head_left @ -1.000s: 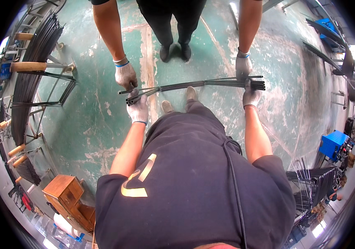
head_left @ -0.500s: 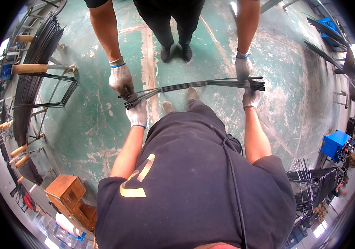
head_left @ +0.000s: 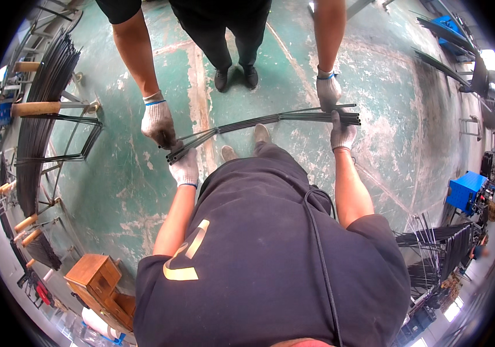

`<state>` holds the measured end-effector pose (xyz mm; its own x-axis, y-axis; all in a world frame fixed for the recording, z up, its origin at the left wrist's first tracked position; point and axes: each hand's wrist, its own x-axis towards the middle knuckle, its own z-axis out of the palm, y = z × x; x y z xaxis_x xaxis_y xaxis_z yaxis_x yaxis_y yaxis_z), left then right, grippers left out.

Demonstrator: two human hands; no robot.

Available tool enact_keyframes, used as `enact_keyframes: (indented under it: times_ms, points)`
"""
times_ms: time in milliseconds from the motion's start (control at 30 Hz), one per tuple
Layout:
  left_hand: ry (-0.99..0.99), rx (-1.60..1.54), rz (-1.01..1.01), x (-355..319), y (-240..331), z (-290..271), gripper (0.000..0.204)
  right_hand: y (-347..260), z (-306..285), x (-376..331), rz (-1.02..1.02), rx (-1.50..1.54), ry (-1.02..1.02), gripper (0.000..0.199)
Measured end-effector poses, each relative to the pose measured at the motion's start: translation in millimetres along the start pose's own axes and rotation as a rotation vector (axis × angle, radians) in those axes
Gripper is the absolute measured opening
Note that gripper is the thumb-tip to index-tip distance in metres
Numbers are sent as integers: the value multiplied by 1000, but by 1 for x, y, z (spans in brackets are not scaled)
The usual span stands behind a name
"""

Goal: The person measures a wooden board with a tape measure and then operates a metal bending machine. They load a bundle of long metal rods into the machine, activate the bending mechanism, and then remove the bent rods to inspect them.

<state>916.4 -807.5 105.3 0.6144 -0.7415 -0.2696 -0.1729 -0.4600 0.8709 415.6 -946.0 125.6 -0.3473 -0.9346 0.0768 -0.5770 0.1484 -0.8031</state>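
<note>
A bundle of thin black metal rods or tubes point(head_left: 247, 124) spans the space before me, bowed slightly upward in the fisheye view. My left hand point(head_left: 185, 169), in a white knit glove, is closed around its left end. My right hand point(head_left: 343, 136), also gloved, grips the right end with the thumb on top. A co-worker facing me has one gloved hand point(head_left: 158, 124) closed at the left end, just beyond mine. That person's other gloved hand point(head_left: 328, 91) touches the right end, where one rod stands apart from the rest. The fingertips under the bundle are hidden.
A rack of long black rods point(head_left: 42, 115) with wooden rollers point(head_left: 36, 109) stands on the left. A wooden cabinet point(head_left: 94, 277) is at lower left. On the right are a blue box point(head_left: 467, 192) and more racked black rods point(head_left: 444, 248). The green floor point(head_left: 126, 191) is worn.
The whole view has shifted a little, so the bundle and all four hands appear farther left, with the left end lower. All the hands keep their places at the bundle's ends.
</note>
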Motion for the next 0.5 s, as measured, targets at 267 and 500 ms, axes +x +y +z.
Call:
enact_keyframes:
  times_ms: [267,500]
  points:
    - [-63,281,45,0,15,-15,49,-7,-4,-2,-47,-66,-27,36]
    - [-70,161,40,9,-11,-11,56,-17,-6,-6,21,40,-78,40]
